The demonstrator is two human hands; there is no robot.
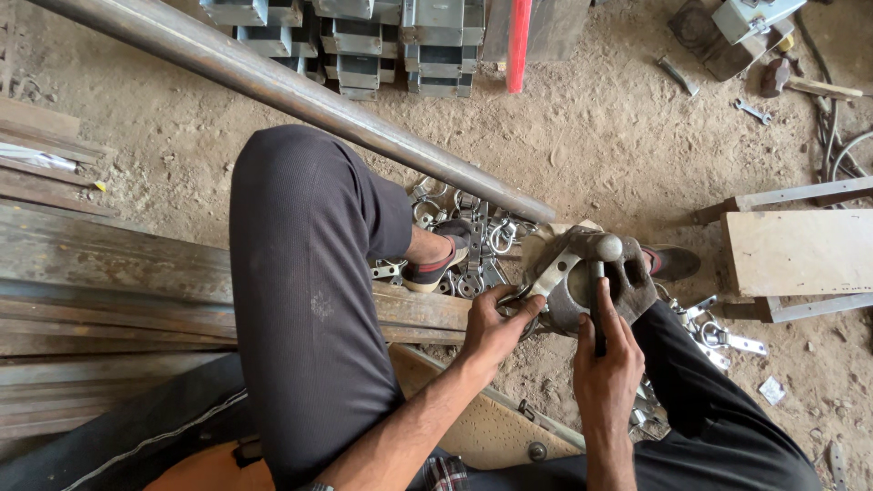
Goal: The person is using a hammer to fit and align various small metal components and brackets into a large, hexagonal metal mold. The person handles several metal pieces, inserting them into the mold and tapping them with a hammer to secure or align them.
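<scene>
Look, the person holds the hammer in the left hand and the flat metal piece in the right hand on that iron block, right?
Not quite: the hands are swapped. In the head view, the right hand grips the hammer, and the left hand holds the flat metal piece. The rest is right: the piece does lie on the iron block.

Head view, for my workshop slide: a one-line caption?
Seated over a dirt floor, left hand steadies a flat metal piece on an anvil block while right hand grips a hammer.

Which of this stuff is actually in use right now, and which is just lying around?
In use: left hand on metal strip; right hand gripping hammer; anvil block.
Lying about: pipe, red rod, wrench, stacked brackets.
</scene>
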